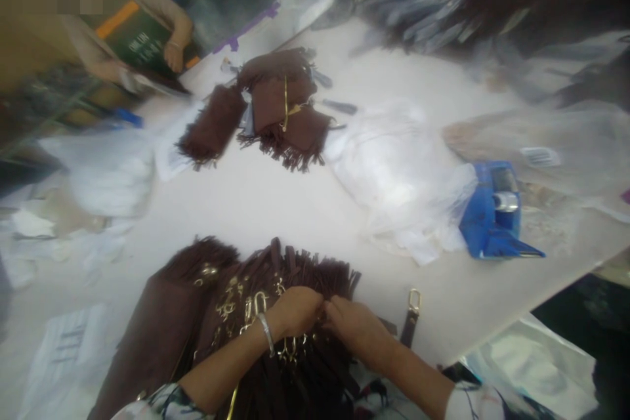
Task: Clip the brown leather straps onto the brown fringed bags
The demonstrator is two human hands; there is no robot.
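My left hand (pixel 301 310) and my right hand (pixel 355 328) meet with their fingertips together over a heap of dark brown fringed bags (pixel 170 315). Both are closed, and whatever is pinched between them is too small and hidden to name. Around my left wrist is a silver bracelet. Gold clasps and rings (pixel 231 298) lie across the brown fringe beside and below my hands. To the right of my right hand, a short brown strap with a gold buckle (pixel 415 302) rests on the white table (pixel 236 207).
More brown fringed pouches (pixel 290 105) lie farther back. A blue tape dispenser (pixel 492 213) stands at the right beside crumpled white plastic (pixel 394 170). Plastic bags (pixel 111 167) sit at the left. Across the table, a person's hand (pixel 173 56) is near a dark green item.
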